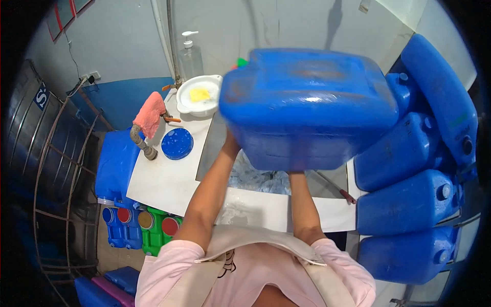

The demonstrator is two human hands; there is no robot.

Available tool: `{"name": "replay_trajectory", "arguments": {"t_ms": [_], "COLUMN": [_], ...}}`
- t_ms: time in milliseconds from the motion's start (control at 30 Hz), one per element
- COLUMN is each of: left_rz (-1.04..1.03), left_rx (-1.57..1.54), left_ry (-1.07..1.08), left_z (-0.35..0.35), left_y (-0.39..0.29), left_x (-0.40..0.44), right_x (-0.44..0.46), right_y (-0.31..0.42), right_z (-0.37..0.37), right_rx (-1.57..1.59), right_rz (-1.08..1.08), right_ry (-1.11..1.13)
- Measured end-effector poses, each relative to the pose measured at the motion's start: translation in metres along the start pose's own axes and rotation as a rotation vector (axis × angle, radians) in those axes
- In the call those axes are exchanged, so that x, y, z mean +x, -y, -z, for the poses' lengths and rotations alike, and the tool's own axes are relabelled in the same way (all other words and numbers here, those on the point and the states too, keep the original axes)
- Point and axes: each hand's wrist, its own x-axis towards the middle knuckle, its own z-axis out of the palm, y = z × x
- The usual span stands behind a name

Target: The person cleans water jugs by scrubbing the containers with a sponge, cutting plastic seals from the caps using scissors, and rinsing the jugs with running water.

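A large blue jerrycan with brownish smudges is held up over the sink, its broad wet face toward me. My left hand is at its left side, mostly hidden behind the can. Under the can's lower edge, my right forearm reaches up, and the right hand is hidden by the can. Below it, water and something bluish and clear show in the sink. A white basin with a yellow sponge stands left of the can, near a blue round lid.
Several blue jerrycans line the right side. A tap with a pink cloth and a pump bottle stand at the left. A red-handled tool lies at the sink's right edge. Smaller blue and green containers sit lower left.
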Motion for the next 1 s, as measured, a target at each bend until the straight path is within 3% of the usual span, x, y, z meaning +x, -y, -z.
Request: {"name": "replay_trajectory", "arguments": {"t_ms": [33,67,100,133,200,267,333,433,467,533,567,600,667,700,767,800,867,1000], "left_rz": [-0.008,0.397,0.804,0.807,0.729,0.563,0.313,0.449,0.505,0.498,0.486,0.491,0.151,0.152,0.160,0.157,0.427,0.500], "left_rx": [-0.004,-0.269,-0.534,-0.533,-0.690,-0.681,-0.318,-0.158,-0.094,0.037,0.107,0.464,0.916,0.919,1.285,1.284,1.341,1.263], "left_ry": [-0.010,0.000,0.017,0.019,0.077,0.088,0.096,0.277,0.374,0.535,0.655,0.747,0.908,0.917,1.005,1.011,1.138,1.158], "left_z": [0.009,0.025,0.035,0.035,0.032,0.010,-0.014,0.033,0.061,0.110,0.137,0.152,0.186,0.193,0.198,0.196,0.193,0.198], "left_y": [-0.017,-0.050,-0.069,-0.067,-0.054,-0.041,-0.035,-0.061,-0.067,-0.090,-0.079,-0.107,-0.086,-0.084,-0.084,-0.086,-0.088,-0.074], "left_x": [0.008,0.022,0.031,0.038,0.054,0.037,-0.013,0.004,0.022,0.049,0.061,0.075,0.087,0.087,0.087,0.088,0.092,0.095], "right_x": [0.008,0.012,0.015,0.013,0.009,0.015,0.015,0.022,0.026,0.026,0.026,0.029,0.036,0.040,0.047,0.054,0.067,0.071], "right_y": [0.005,0.003,-0.019,-0.055,-0.059,-0.017,-0.021,-0.061,-0.085,-0.141,-0.165,-0.180,-0.183,-0.176,-0.146,-0.125,-0.075,0.008], "right_z": [0.025,0.041,0.042,0.037,0.045,0.070,0.075,0.085,0.091,0.097,0.097,0.109,0.136,0.149,0.166,0.171,0.174,0.173], "right_rx": [0.836,1.669,1.668,1.539,1.399,0.044,-0.075,-0.427,-0.429,-0.562,-0.692,-0.699,-0.551,-0.433,-0.202,-0.123,-0.023,-0.041], "right_rz": [-0.374,-0.755,-0.753,-0.656,-0.568,-0.127,-0.027,0.247,0.151,0.129,0.202,0.174,0.048,-0.035,-0.175,-0.212,-0.243,-0.197], "right_ry": [0.086,0.186,0.186,0.359,0.530,0.378,0.322,0.113,0.274,0.316,0.188,0.172,0.118,0.074,-0.053,-0.115,-0.220,-0.189]}}
